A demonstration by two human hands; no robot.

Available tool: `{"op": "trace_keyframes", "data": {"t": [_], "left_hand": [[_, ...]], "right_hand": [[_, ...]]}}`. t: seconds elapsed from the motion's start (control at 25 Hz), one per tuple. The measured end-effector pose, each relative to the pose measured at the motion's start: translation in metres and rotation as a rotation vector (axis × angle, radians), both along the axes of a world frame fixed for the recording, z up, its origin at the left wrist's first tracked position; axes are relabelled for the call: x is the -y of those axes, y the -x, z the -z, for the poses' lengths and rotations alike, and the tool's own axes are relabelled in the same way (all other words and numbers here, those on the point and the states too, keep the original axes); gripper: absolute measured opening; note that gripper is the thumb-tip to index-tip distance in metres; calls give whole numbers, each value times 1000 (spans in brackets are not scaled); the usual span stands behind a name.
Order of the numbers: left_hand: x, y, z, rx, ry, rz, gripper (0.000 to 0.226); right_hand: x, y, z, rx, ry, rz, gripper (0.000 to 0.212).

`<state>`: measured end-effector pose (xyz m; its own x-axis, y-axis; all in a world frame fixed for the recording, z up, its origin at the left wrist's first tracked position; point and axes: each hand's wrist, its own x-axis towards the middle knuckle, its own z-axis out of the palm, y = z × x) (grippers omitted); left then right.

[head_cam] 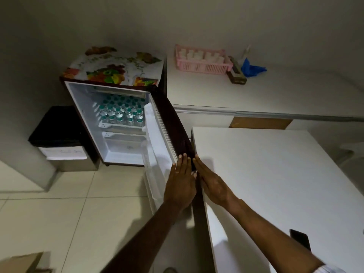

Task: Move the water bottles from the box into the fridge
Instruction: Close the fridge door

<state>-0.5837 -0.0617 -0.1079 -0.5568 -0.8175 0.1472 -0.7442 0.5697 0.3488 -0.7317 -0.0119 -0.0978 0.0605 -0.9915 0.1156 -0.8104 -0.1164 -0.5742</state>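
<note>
So the water bottles (121,113) are packed tight on the top shelf of the little fridge (82,115), green caps up, filling pretty much the whole shelf. The shelf below and the bottom compartment look bare from here. The fridge door (157,138) hangs wide open, swung out toward the camera, white liner facing left and the dark outer skin facing right.

Both hands are on the free edge of that door. The left hand (182,184) lies flat against the white inner side, fingers straight and together, nothing pinched, and there's a ring on one finger. The right hand (212,184) is flat on the dark outer side, fingers straight too, so the door edge sits sandwiched between the two palms.

A corner of the cardboard box (21,262) peeks in at the bottom left on the tile floor (59,213), well apart from the fridge; can't see what's inside.

Other stuff: a floral cover (116,69) is on top of the fridge, and a black-lidded bin (57,127) is just beside it on the left. A white table (275,174) sits right next to the door with a dark phone-ish thing (300,239) on it. On the counter (275,91) behind are a pink basket (202,67) of white containers and something blue (253,68) near it.
</note>
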Motion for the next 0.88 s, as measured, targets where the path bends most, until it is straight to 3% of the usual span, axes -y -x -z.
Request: {"op": "trace_keyframes", "data": {"t": [0.12, 0.36, 0.44, 0.56, 0.64, 0.8, 0.88], "left_hand": [[8, -34, 3, 10, 23, -21, 58], [35, -131, -1, 102, 85, -71, 56], [53, -162, -4, 119, 46, -108, 56], [80, -201, -12, 164, 45, -84, 83], [100, -222, -16, 186, 31, -124, 89], [150, -262, -10, 167, 100, -259, 68], [180, -285, 0, 177, 109, -284, 63]], "right_hand": [[5, -35, 2, 8, -3, -103, 54], [71, -87, 4, -340, 139, -324, 55], [104, -114, -3, -330, 101, -303, 56], [162, -148, -18, -398, 93, -229, 65], [204, -167, -26, -467, 66, -172, 74], [262, -201, -19, -526, -9, -139, 90], [280, -222, -8, -546, -24, -89, 78]]}}
